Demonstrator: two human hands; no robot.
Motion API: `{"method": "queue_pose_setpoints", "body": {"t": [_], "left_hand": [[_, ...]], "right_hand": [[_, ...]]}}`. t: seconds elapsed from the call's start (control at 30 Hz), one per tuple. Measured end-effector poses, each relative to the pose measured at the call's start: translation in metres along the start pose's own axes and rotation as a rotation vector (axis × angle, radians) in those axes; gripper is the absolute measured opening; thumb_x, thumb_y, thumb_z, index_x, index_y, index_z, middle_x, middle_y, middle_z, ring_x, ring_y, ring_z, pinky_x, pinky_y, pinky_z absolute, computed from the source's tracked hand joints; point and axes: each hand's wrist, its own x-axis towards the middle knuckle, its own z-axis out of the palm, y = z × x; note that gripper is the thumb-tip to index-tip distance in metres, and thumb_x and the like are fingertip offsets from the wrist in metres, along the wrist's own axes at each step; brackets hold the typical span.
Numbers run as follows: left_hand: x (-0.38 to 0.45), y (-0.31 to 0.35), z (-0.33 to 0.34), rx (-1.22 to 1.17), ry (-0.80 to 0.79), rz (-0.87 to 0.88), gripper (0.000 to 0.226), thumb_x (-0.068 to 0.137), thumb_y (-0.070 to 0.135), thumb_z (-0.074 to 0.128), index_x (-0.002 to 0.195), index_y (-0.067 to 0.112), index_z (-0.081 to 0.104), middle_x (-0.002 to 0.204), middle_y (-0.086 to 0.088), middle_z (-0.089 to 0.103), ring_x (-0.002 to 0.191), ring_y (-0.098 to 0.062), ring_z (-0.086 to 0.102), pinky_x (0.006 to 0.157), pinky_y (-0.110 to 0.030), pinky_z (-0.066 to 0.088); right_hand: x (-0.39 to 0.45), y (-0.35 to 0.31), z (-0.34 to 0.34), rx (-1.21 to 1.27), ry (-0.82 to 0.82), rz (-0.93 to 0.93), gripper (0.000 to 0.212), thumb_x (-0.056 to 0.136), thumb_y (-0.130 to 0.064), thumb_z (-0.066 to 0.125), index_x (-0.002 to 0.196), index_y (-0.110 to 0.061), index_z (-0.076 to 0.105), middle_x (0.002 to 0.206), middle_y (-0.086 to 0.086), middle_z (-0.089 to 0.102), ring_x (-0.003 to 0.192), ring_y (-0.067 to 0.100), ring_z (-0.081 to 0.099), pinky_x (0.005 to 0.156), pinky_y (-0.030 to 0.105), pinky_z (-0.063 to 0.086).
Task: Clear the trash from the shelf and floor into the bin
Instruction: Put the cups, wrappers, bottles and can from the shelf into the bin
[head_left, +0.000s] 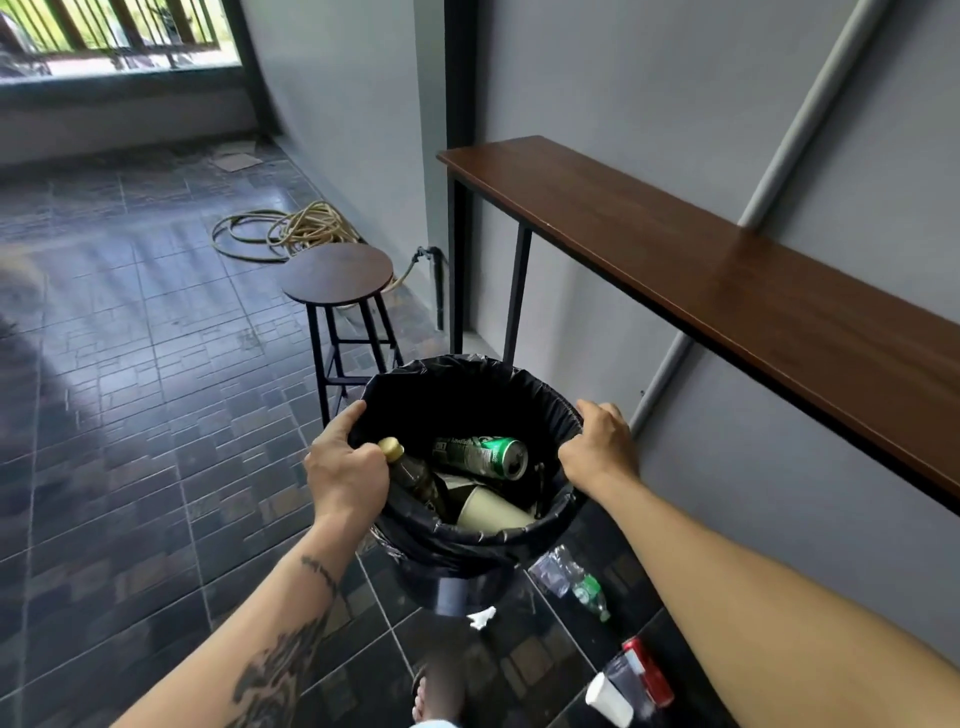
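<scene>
A round bin (457, 561) lined with a black bag hangs lifted off the tiled floor. My left hand (345, 467) grips its left rim and my right hand (597, 449) grips its right rim. Inside lie a green can (485, 456), a dark bottle (415, 475) with a gold cap and a beige paper cup (493, 512). On the floor below lie a crushed clear plastic bottle (574, 582), a scrap of white paper (482, 617), a red can (649, 670) and a white cup (608, 699). The long brown wooden shelf (727, 280) on the right wall has nothing on it.
A round dark stool (337, 273) stands just behind the bin. A coiled yellowish hose (291, 231) lies on the floor by the wall beyond it. My foot in a sandal (436, 691) is at the bottom edge. Dark tiled floor stretches to the left.
</scene>
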Motion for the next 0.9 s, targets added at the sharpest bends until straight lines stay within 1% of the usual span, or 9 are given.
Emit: {"method": "queue_pose_setpoints", "body": {"t": [0.07, 0.13, 0.27, 0.37, 0.47, 0.57, 0.63, 0.77, 0.9], "left_hand": [[0.002, -0.005, -0.001, 0.061, -0.012, -0.005, 0.063, 0.073, 0.005, 0.058, 0.132, 0.028, 0.062, 0.121, 0.002, 0.070, 0.092, -0.015, 0.070, 0.081, -0.038, 0.059], [0.005, -0.010, -0.002, 0.096, -0.028, 0.013, 0.062, 0.074, 0.008, 0.062, 0.133, 0.027, 0.061, 0.124, 0.002, 0.069, 0.106, -0.022, 0.067, 0.090, -0.043, 0.056], [0.018, -0.020, -0.004, 0.217, -0.033, 0.117, 0.058, 0.079, 0.009, 0.064, 0.135, 0.022, 0.059, 0.136, 0.005, 0.061, 0.123, -0.018, 0.056, 0.107, -0.031, 0.042], [0.033, -0.034, -0.003, 0.356, -0.070, 0.165, 0.056, 0.082, 0.013, 0.063, 0.137, 0.022, 0.057, 0.140, 0.011, 0.056, 0.125, -0.018, 0.053, 0.101, -0.024, 0.034], [0.052, -0.058, 0.002, 0.430, -0.099, 0.183, 0.056, 0.083, 0.016, 0.062, 0.137, 0.023, 0.056, 0.140, 0.014, 0.054, 0.123, -0.018, 0.054, 0.096, -0.022, 0.032], [0.074, -0.095, 0.014, 0.506, -0.121, 0.183, 0.056, 0.082, 0.018, 0.059, 0.138, 0.023, 0.055, 0.141, 0.014, 0.053, 0.123, -0.019, 0.053, 0.100, -0.027, 0.036], [0.089, -0.126, 0.024, 0.576, -0.136, 0.186, 0.055, 0.082, 0.018, 0.057, 0.137, 0.022, 0.056, 0.142, 0.013, 0.052, 0.122, -0.022, 0.054, 0.101, -0.031, 0.038], [0.122, -0.200, 0.050, 0.712, -0.177, 0.214, 0.047, 0.083, 0.016, 0.055, 0.129, 0.021, 0.058, 0.142, 0.008, 0.051, 0.115, -0.030, 0.058, 0.096, -0.038, 0.044], [0.155, -0.286, 0.085, 0.778, -0.174, 0.216, 0.042, 0.084, 0.017, 0.057, 0.126, 0.020, 0.058, 0.142, 0.007, 0.050, 0.114, -0.031, 0.057, 0.095, -0.039, 0.044]], "right_hand": [[-0.002, -0.003, 0.000, -0.015, 0.012, -0.017, 0.046, 0.072, 0.000, 0.051, 0.116, -0.007, 0.062, 0.121, 0.016, 0.058, 0.107, 0.035, 0.057, 0.086, 0.032, 0.045], [-0.002, -0.005, 0.001, -0.012, 0.010, -0.017, 0.041, 0.072, 0.000, 0.051, 0.111, -0.005, 0.064, 0.116, 0.018, 0.060, 0.106, 0.037, 0.058, 0.085, 0.032, 0.045], [-0.003, -0.008, 0.007, -0.048, -0.010, -0.017, 0.032, 0.069, 0.001, 0.048, 0.095, -0.008, 0.063, 0.104, 0.015, 0.063, 0.101, 0.038, 0.060, 0.073, 0.030, 0.043], [-0.004, -0.013, 0.017, -0.096, -0.032, 0.017, 0.034, 0.069, 0.000, 0.047, 0.099, -0.007, 0.061, 0.105, 0.013, 0.061, 0.099, 0.038, 0.059, 0.072, 0.031, 0.044], [0.002, -0.014, 0.040, -0.103, -0.037, 0.049, 0.038, 0.071, 0.000, 0.049, 0.106, -0.007, 0.060, 0.112, 0.015, 0.059, 0.101, 0.038, 0.058, 0.080, 0.035, 0.049], [0.015, -0.004, 0.080, -0.087, -0.047, 0.090, 0.044, 0.072, -0.001, 0.050, 0.114, -0.007, 0.060, 0.119, 0.016, 0.057, 0.109, 0.038, 0.055, 0.086, 0.035, 0.046], [0.025, 0.005, 0.111, -0.073, -0.082, 0.123, 0.046, 0.073, -0.001, 0.049, 0.117, -0.008, 0.060, 0.123, 0.014, 0.055, 0.113, 0.037, 0.053, 0.084, 0.034, 0.044], [0.049, 0.030, 0.183, -0.063, -0.156, 0.131, 0.036, 0.072, -0.002, 0.046, 0.105, -0.011, 0.060, 0.120, 0.011, 0.055, 0.106, 0.036, 0.054, 0.076, 0.034, 0.042], [0.072, 0.066, 0.271, -0.001, -0.170, 0.164, 0.059, 0.077, 0.000, 0.048, 0.135, -0.012, 0.050, 0.136, 0.009, 0.050, 0.124, 0.031, 0.046, 0.083, 0.031, 0.034]]}}
